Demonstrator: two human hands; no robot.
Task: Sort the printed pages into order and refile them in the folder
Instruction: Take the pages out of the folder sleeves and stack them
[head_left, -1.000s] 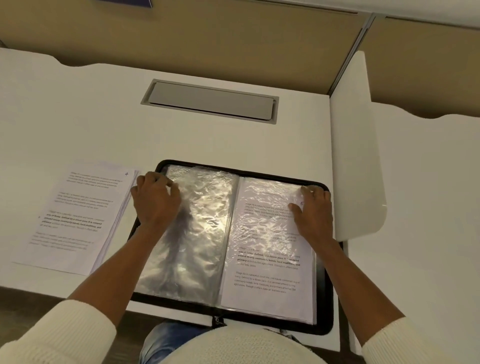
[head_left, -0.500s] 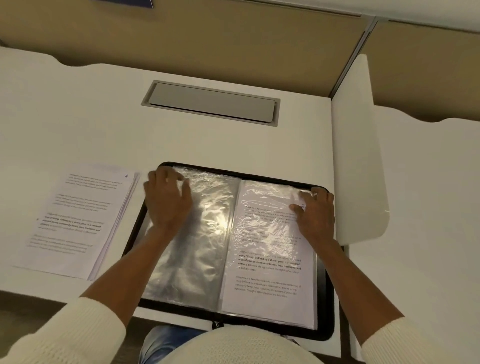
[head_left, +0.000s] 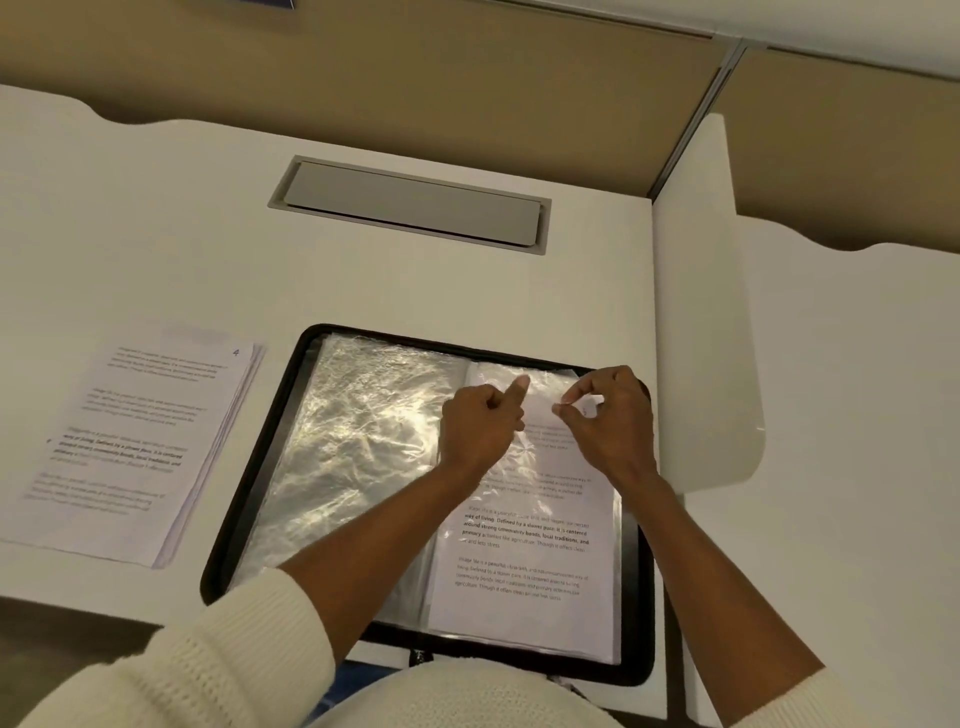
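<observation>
Head view: folder (head_left: 257, 467) lies open flat at the near edge of the surface (head_left: 156, 234), right in front of me. Spine runs near-far, and so does each sleeve's long axis. Sleeve mouths are at the far end, I judge. Left sleeve (head_left: 358, 441) is empty, just crinkled film and glare. Right sleeve (head_left: 540, 467) holds a printed page (head_left: 524, 561), text upright to me, its head at the far side.

Handling: film looks thin, glossy, probably slippery and clingy. Paper is light and floppy and will buckle if shoved from the tail. Best hold is the far top edge near a corner, one hand spreading the film while the other moves the sheet along its long axis.

Right hand (head_left: 610, 415): grip clamped, thumb and fingertip pinching the far top edge of the right sleeve. Can't tell if the page is caught too. Left hand (head_left: 480, 426) is just beside it at the same edge, fingers curled, one digit out straight. Can't tell whether that grip has anything.

Loose stack (head_left: 130, 441) sits left of the folder, apart from it, top sheet marked 4, long axis near-far, slightly skewed. Farther out are a grey cable hatch (head_left: 410, 202) and, on the right, a white divider (head_left: 701, 312).
</observation>
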